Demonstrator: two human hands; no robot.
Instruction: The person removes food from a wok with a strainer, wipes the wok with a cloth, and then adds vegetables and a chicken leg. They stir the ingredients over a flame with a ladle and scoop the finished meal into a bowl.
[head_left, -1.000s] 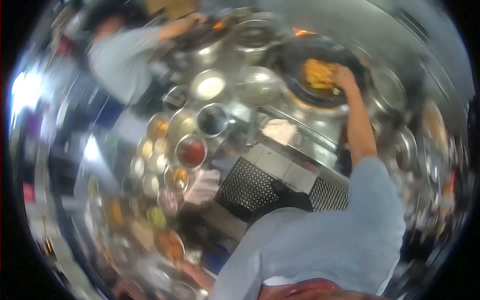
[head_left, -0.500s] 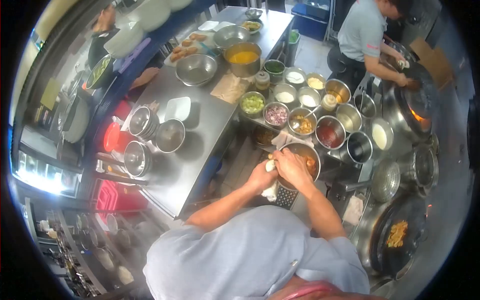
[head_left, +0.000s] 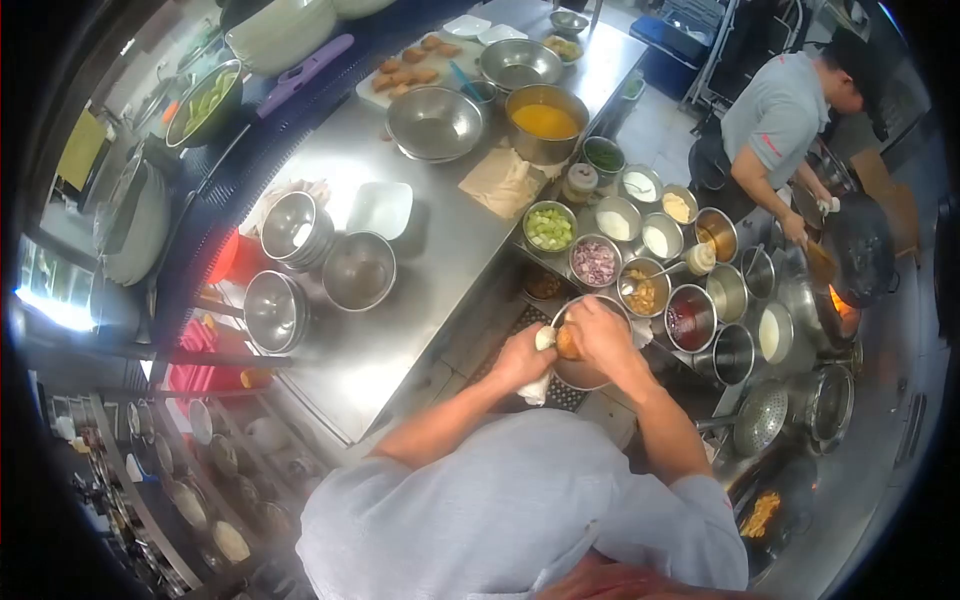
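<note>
My left hand (head_left: 522,362) is closed around a folded white cloth (head_left: 536,388), at the left side of a metal pot (head_left: 582,376). A pale end of the cloth pokes up above the thumb. My right hand (head_left: 600,338) reaches over the pot with its fingers curled down. Between the two hands shows an orange-brown lump (head_left: 567,343); whether my right fingers grip it or something else is hidden. Close beyond the pot stand metal containers of chopped red onion (head_left: 595,261), brown pieces with a spoon (head_left: 643,288) and red sauce (head_left: 691,318).
A steel table (head_left: 420,310) on the left carries stacked metal bowls (head_left: 276,312) and a pot of orange liquid (head_left: 546,124). At right, a co-worker (head_left: 775,120) handles a wok (head_left: 862,245) over flame. A perforated ladle (head_left: 760,418) and a wok with food (head_left: 762,515) lie nearer.
The view has shifted, so the surroundings sit differently. The orange-brown lump now shows between my hands, and less of the pot's contents is visible. The co-worker's wok appears raised and tilted.
</note>
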